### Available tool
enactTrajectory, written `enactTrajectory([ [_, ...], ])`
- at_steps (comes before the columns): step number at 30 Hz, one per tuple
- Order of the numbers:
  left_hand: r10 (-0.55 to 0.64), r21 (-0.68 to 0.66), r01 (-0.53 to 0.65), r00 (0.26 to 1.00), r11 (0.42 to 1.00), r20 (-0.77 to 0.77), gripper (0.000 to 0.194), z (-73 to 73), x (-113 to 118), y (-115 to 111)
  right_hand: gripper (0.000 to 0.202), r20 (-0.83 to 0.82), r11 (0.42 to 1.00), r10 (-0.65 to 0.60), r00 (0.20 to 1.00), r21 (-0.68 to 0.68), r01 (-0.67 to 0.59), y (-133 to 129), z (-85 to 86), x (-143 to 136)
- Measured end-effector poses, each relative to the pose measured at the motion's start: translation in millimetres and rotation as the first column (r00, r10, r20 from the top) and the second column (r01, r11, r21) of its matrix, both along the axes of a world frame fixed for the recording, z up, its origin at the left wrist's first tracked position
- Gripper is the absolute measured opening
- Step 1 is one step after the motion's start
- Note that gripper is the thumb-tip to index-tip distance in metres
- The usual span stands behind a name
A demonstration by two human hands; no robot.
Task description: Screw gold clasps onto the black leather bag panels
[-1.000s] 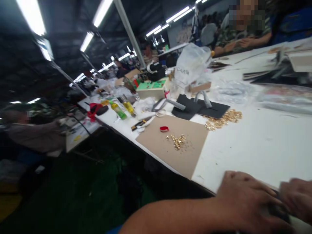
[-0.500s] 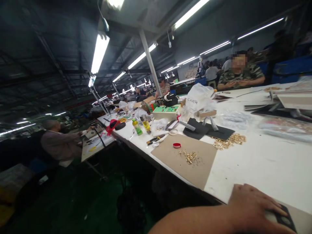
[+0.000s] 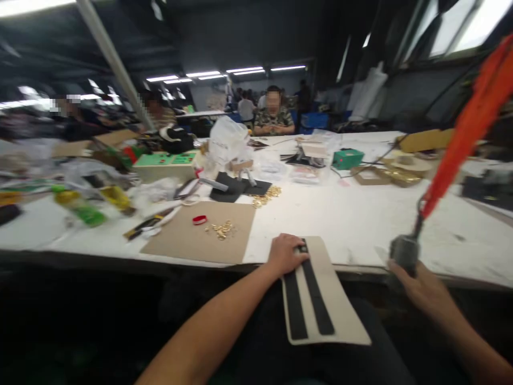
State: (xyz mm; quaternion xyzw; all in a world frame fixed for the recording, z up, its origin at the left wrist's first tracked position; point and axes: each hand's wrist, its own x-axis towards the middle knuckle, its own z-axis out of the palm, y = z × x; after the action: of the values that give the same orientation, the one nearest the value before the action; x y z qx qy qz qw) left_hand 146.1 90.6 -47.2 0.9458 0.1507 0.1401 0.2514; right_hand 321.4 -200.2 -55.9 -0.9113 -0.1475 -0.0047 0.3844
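Swung round to the right since the earlier frame, the view now takes in the right hand (image 3: 427,286), which was out of sight then; it appears closed about a grey tool (image 3: 404,252), blurred, at the end of an orange cord (image 3: 467,136); the left hand (image 3: 285,255) again rests on the beige panel (image 3: 340,310), thumb laid toward a black strip, though whether any fingers grip underneath I cannot tell.

For good handling, the left hand would do best to press the far end firmly, so the overhanging part does not tip or slide; the tool is best steadied on its cord and held well apart from those fingers until the panel sits square.

That panel lies with its far end on the white table (image 3: 348,216) and its near end jutting past the edge, over the person's lap; it is pale, with rounded near corners and two black strips (image 3: 318,299) running lengthwise, roughly side by side; something small at the far end of one strip is too small to make out.

Farther left lies a brown sheet (image 3: 188,243) bearing gold pieces (image 3: 222,230) and a red band (image 3: 199,220).
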Motion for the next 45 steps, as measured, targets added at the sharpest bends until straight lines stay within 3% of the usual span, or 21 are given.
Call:
enactTrajectory([
  [2, -0.007, -0.035, 0.009, 0.998, 0.999, 0.056, 0.032, -10.9, 7, 6, 0.052, 0.091, 0.997, -0.033, 0.995, -0.066, 0.04, -31, 1.5, 5],
  [4, -0.016, -0.063, 0.021, 0.996, 0.998, 0.089, 0.032, -18.3, 10, 8, 0.07, 0.368, 0.997, -0.046, 0.929, -0.041, 0.065, -44, -2.7, -6],
  [7, -0.008, -0.088, 0.018, 0.994, 0.996, 0.106, 0.033, -17.6, 7, 5, 0.065, 0.638, 0.987, 0.163, 0.752, -0.105, -0.124, -40, -17.4, -41],
  [9, 0.004, -0.11, 0.008, 0.994, 0.994, 0.109, 0.034, -14.7, 6, 4, 0.054, 0.62, 0.905, 0.417, 0.665, -0.217, -0.365, -24, -28.5, -66],
  [11, 0.013, -0.149, 0.004, 0.993, 0.989, 0.115, 0.036, -13.7, 8, 4, 0.046, 0.593, 0.806, 0.564, 0.575, -0.242, -0.541, -1, -35.5, -84],
  [14, 0.031, -0.253, 0.003, 0.991, 0.968, 0.13, 0.036, -13.4, 11, 7, 0.032, 0.623, 0.687, 0.611, 0.489, -0.11, -0.718, 35, -29.5, -94],
  [17, 0.081, -0.407, -0.014, 0.986, 0.914, 0.147, 0.036, -3.9, 2, 6, 0.021, 0.568, 0.566, 0.618, 0.543, 0.158, -0.809, 58, 1.6, -94],
  [19, 0.098, -0.514, -0.002, 0.982, 0.858, 0.159, 0.044, 11.0, -13, 1, 0.019, 0.451, 0.584, 0.6, 0.661, 0.318, -0.747, 63, 32.2, -94],
  [21, 0.113, -0.651, 0.05, 0.972, 0.758, 0.207, 0.061, 30.5, -32, -9, 0.025, 0.297, 0.692, 0.527, 0.796, 0.394, -0.605, 65, 64.1, -94],
  [22, 0.125, -0.732, 0.099, 0.962, 0.674, 0.245, 0.071, 40.6, -42, -15, 0.03, 0.217, 0.748, 0.481, 0.849, 0.403, -0.527, 66, 78.2, -94],
  [24, 0.237, -0.922, 0.257, 0.914, 0.29, 0.33, 0.084, 57.9, -57, -28, 0.038, 0.099, 0.808, 0.423, 0.901, 0.408, -0.425, 71, 99.3, -91],
  [25, 0.273, -0.936, 0.317, 0.897, 0.149, 0.348, 0.087, 63.9, -63, -34, 0.039, 0.044, 0.813, 0.437, 0.898, 0.407, -0.416, 75, 105.1, -89],
  [27, 0.333, -0.941, 0.34, 0.887, -0.003, 0.319, 0.079, 68.8, -66, -43, 0.039, -0.087, 0.776, 0.558, 0.826, 0.409, -0.481, 86, 106.9, -82],
  [30, 0.428, -0.97, 0.216, 0.892, -0.114, 0.148, 0.061, 58.2, -59, -47, 0.04, -0.268, 0.675, 0.731, 0.627, 0.418, -0.608, 106, 91.6, -67],
  [31, 0.463, -0.973, 0.182, 0.881, -0.145, 0.096, 0.058, 51.1, -56, -47, 0.04, -0.27, 0.668, 0.739, 0.617, 0.41, -0.621, 113, 85.1, -61],
  [34, 0.568, -0.979, 0.136, 0.822, -0.149, 0.028, 0.055, 26.2, -52, -44, 0.047, -0.027, 0.738, 0.62, 0.784, 0.358, -0.572, 147, 71.7, -47],
  [36, 0.6, -0.987, 0.102, 0.8, -0.125, 0.007, 0.055, 11.4, -53, -43, 0.044, 0.204, 0.727, 0.562, 0.802, 0.342, -0.596, 181, 69.1, -46],
  [38, 0.605, -0.99, 0.073, 0.796, -0.121, -0.015, 0.055, 0.3, -55, -43, 0.029, 0.307, 0.611, 0.668, 0.678, 0.294, -0.735, 225, 67.4, -55],
  [41, 0.616, -0.988, 0.071, 0.787, -0.137, -0.029, 0.054, -9.5, -57, -41, 0.015, 0.231, 0.392, 0.878, 0.418, 0.154, -0.907, 303, 57.6, -79],
  [43, 0.628, -0.984, 0.078, 0.777, -0.159, -0.04, 0.054, -13.8, -58, -40, 0.018, 0.137, 0.334, 0.933, 0.333, 0.016, -0.942, 354, 44.9, -94],
  [45, 0.63, -0.98, 0.072, 0.774, -0.184, -0.062, 0.055, -18.4, -58, -39, 0.023, 0.072, 0.315, 0.948, 0.31, -0.088, -0.945, 396, 29.2, -105],
])
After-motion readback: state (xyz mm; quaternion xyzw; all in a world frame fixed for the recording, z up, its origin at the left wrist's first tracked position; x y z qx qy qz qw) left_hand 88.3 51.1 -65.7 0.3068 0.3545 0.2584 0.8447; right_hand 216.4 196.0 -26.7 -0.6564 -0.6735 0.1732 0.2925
